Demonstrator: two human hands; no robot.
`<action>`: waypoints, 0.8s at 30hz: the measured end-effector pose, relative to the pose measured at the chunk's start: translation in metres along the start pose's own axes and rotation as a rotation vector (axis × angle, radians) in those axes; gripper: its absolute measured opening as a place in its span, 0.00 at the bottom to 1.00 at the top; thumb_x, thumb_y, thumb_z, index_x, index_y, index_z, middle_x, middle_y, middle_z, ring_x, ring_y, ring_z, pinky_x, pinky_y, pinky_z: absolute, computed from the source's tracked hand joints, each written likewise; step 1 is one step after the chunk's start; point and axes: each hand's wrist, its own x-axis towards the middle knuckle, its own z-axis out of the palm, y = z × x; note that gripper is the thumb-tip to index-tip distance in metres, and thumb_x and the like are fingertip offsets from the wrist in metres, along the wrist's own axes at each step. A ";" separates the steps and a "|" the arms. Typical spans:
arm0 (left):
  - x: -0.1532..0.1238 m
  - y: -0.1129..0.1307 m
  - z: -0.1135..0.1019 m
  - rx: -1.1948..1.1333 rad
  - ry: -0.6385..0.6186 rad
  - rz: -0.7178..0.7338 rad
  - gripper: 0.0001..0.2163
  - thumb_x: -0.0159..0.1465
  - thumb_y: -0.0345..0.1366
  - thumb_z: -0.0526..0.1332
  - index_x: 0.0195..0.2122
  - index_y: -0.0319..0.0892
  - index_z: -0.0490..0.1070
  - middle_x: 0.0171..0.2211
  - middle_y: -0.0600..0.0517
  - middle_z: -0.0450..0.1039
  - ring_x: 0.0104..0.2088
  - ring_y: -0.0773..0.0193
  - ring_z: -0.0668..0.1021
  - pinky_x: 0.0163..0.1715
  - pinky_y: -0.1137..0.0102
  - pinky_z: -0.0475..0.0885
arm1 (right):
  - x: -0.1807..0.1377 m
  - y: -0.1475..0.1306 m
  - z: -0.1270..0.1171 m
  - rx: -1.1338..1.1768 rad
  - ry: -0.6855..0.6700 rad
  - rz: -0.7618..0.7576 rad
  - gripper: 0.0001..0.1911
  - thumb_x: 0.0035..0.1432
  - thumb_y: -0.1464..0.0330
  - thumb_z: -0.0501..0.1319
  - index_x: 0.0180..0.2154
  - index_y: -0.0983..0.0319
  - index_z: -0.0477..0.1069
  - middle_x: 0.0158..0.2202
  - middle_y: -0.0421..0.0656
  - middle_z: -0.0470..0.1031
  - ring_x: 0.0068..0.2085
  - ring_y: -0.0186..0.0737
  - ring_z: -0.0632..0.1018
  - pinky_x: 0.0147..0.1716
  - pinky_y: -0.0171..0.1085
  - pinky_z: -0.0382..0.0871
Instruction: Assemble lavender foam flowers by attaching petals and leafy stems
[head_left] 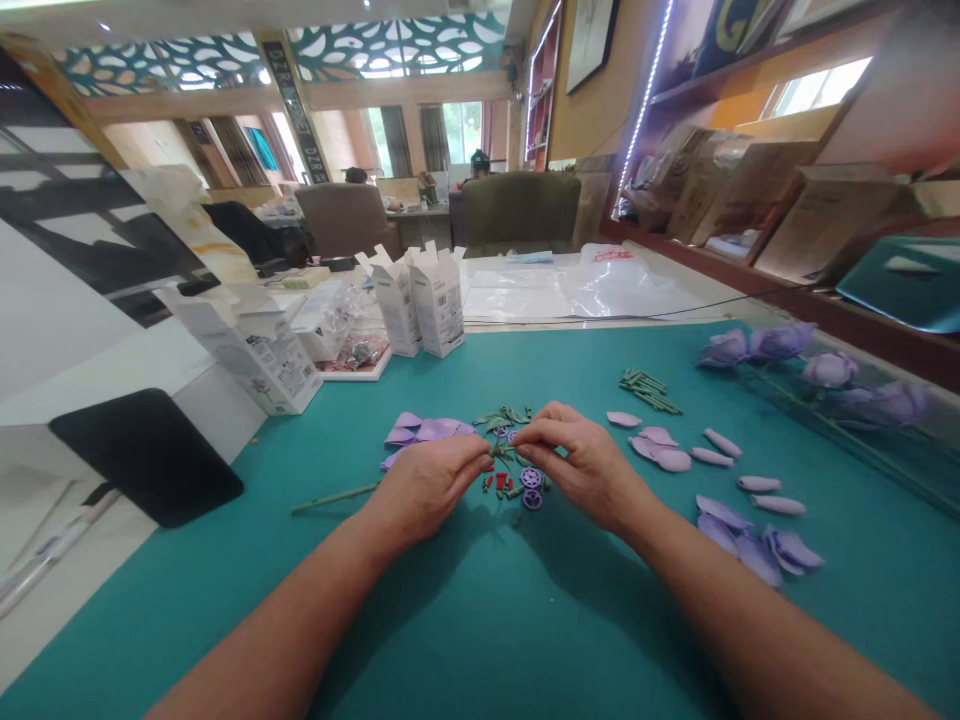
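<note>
My left hand [427, 487] and my right hand [577, 465] meet over a teal mat [480, 640], their fingertips pinching a small green plastic stem with leaves [501, 425]. A long green stem [334, 497] runs out to the left beneath my left hand. Lilac petals [431, 431] lie just behind that hand. Small red parts [499, 483] and purple wheel-shaped parts [532, 488] sit right below my fingers. To the right of my right hand lie loose lilac petals [660, 450] and a pile of green stem pieces [650, 391].
Finished lilac flowers [780, 342] lie at the mat's right edge. Open white boxes [435, 300] and a tray of parts [356, 357] stand along the far edge. A black pad [146, 457] lies at the left. Plastic sheets, chairs and shelves lie beyond.
</note>
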 end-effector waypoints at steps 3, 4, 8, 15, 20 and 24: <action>-0.001 0.000 0.002 0.025 0.014 0.013 0.15 0.69 0.41 0.46 0.35 0.43 0.70 0.30 0.53 0.73 0.30 0.66 0.73 0.29 0.73 0.60 | 0.000 0.001 0.001 -0.044 0.008 -0.041 0.09 0.61 0.71 0.56 0.34 0.59 0.75 0.30 0.42 0.69 0.35 0.37 0.71 0.35 0.36 0.65; -0.001 0.000 0.002 0.036 0.013 0.012 0.15 0.69 0.41 0.47 0.35 0.43 0.70 0.30 0.53 0.73 0.30 0.66 0.73 0.29 0.73 0.61 | -0.001 0.001 0.001 -0.066 0.013 -0.056 0.09 0.61 0.71 0.56 0.34 0.59 0.75 0.30 0.42 0.69 0.35 0.38 0.71 0.34 0.36 0.65; 0.000 0.001 0.004 0.065 0.002 -0.002 0.14 0.68 0.41 0.47 0.35 0.42 0.70 0.30 0.53 0.74 0.30 0.65 0.74 0.29 0.73 0.61 | -0.002 0.000 0.001 -0.152 0.023 -0.101 0.10 0.62 0.71 0.55 0.34 0.60 0.75 0.31 0.43 0.69 0.35 0.38 0.71 0.35 0.37 0.65; 0.000 0.001 0.006 0.107 -0.016 -0.035 0.14 0.69 0.41 0.47 0.33 0.42 0.68 0.29 0.53 0.73 0.30 0.65 0.73 0.29 0.73 0.60 | -0.003 -0.001 0.003 -0.212 0.040 -0.148 0.12 0.63 0.69 0.53 0.33 0.60 0.74 0.31 0.44 0.70 0.34 0.39 0.70 0.35 0.37 0.66; 0.001 0.002 0.006 0.126 -0.026 -0.048 0.14 0.68 0.40 0.47 0.31 0.42 0.67 0.27 0.53 0.71 0.28 0.66 0.72 0.27 0.73 0.58 | -0.003 0.000 0.006 -0.224 0.021 -0.168 0.13 0.64 0.70 0.52 0.33 0.60 0.74 0.31 0.45 0.70 0.34 0.39 0.70 0.36 0.38 0.66; 0.001 0.002 0.006 0.138 -0.021 -0.047 0.14 0.68 0.40 0.47 0.31 0.42 0.67 0.26 0.53 0.71 0.27 0.66 0.71 0.27 0.73 0.58 | -0.003 0.000 0.007 -0.224 0.033 -0.169 0.13 0.64 0.70 0.52 0.33 0.60 0.74 0.31 0.45 0.69 0.34 0.39 0.69 0.35 0.38 0.65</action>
